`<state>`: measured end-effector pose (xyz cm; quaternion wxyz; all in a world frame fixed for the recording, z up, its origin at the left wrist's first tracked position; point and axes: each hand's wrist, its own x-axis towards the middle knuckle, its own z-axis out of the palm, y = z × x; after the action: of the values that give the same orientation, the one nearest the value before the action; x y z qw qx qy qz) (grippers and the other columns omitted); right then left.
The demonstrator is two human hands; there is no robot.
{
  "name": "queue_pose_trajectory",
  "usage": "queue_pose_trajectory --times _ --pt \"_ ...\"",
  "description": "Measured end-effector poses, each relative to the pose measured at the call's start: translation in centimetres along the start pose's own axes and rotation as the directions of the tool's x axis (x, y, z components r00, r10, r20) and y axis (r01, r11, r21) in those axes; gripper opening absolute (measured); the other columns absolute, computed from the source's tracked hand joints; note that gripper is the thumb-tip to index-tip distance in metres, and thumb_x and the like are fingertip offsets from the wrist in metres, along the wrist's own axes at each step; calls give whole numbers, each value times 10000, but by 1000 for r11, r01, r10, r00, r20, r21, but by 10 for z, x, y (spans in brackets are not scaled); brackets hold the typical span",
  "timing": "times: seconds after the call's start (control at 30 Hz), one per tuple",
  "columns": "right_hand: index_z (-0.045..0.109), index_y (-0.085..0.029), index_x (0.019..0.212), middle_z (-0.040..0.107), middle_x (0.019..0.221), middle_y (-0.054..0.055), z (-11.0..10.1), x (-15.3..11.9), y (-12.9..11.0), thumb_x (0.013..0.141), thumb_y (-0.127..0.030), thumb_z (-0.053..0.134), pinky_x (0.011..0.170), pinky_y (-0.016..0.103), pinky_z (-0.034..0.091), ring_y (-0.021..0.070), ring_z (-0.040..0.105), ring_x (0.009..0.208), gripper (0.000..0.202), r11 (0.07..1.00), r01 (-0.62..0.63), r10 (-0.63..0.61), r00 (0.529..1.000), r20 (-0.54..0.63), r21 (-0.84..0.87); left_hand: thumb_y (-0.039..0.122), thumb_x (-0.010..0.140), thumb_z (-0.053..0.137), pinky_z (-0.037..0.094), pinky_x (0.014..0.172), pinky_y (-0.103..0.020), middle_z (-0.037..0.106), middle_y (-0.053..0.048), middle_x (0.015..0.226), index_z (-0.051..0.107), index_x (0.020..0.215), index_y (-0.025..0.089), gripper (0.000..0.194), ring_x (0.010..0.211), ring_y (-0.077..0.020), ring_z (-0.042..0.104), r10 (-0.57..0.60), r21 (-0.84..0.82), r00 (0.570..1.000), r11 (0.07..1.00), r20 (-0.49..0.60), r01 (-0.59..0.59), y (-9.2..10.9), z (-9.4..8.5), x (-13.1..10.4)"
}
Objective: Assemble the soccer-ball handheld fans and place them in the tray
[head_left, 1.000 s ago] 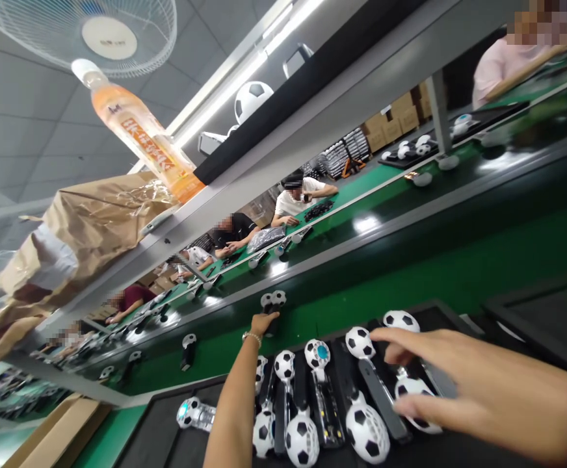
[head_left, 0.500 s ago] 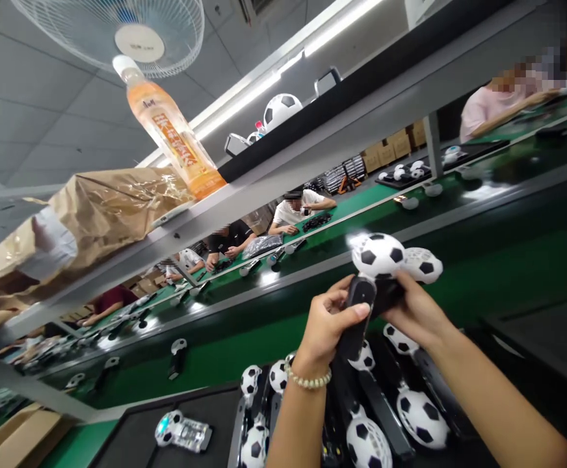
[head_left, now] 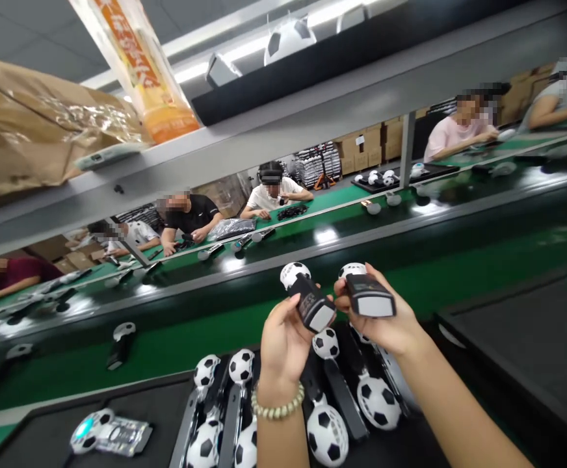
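Observation:
My left hand, with a bead bracelet at the wrist, is closed round a black-handled device with a soccer-ball head. My right hand grips a second black-handled soccer-ball device. Both are held side by side with a small gap, balls pointing away and pale flat handle ends facing me. Under my hands, several similar devices lie in rows on a black tray, among them one with a large soccer-ball head. A clear-bodied device with a lit blue spot lies apart on the left.
Beyond the tray runs a green conveyor belt with a device on it. Overhead, a slanted grey shelf carries an orange drink bottle and brown paper packaging. Several people sit across the line. A black tray lies right.
The two devices have been turned from crossing each other to lying side by side, handle ends now towards me. My view has tilted down and turned right.

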<state>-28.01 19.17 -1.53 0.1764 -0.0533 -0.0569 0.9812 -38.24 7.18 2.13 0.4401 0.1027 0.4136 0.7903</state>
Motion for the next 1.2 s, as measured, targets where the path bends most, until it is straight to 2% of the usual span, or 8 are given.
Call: queue_pose_trajectory --times 0.1,0.2,0.33,0.5,0.7,1.0,1.2 --pt "559 -107 891 613 784 113 -7 7 5 964 -460 356 548 216 553 143 583 656 415 996 -86 85 996 16 31 120 861 425 595 678 -314 715 -198 939 679 874 -3 282 852 -270 700 17 -28 994 1000 105 -14 2 -5 -1" --pt "573 -106 861 620 760 123 -14 14 9 977 -468 314 517 217 550 150 588 646 460 993 -100 102 994 -36 59 140 880 455 595 703 -301 722 -194 943 698 868 6 277 901 -286 694 51 -44 987 998 155 -44 2 -10 0" --pt "567 -125 793 613 698 114 -16 19 11 993 -464 240 410 174 491 135 559 576 512 995 -66 73 992 -105 75 148 881 520 606 700 -309 737 -146 903 711 881 35 222 848 -261 705 76 -31 983 997 169 -71 4 -15 3" --pt "529 -146 770 592 720 94 -12 17 10 989 -479 245 373 153 459 115 526 554 489 992 -31 47 991 -125 123 158 887 528 613 693 -321 734 -148 914 710 908 37 220 854 -268 702 50 7 984 999 170 -52 4 -17 5" --pt "541 -134 767 606 691 102 -7 16 9 995 -462 251 350 152 446 118 547 527 493 998 31 -19 977 -212 51 152 882 538 616 682 -331 734 -144 877 707 882 38 203 824 -259 705 36 23 989 999 147 -40 2 -16 8" --pt "547 -142 688 617 549 76 4 12 10 1009 -371 255 372 200 499 157 619 477 491 995 98 -96 962 -254 -7 154 852 590 620 642 -325 726 -94 791 705 792 61 160 706 -188 693 11 33 983 999 184 -18 -4 -12 8" --pt "584 -118 710 648 605 109 0 10 5 1002 -382 275 391 209 517 143 604 450 501 996 84 -89 974 -208 -31 165 849 604 618 643 -310 727 -82 795 714 808 77 147 712 -176 691 -6 48 971 999 237 -6 -8 -10 8"
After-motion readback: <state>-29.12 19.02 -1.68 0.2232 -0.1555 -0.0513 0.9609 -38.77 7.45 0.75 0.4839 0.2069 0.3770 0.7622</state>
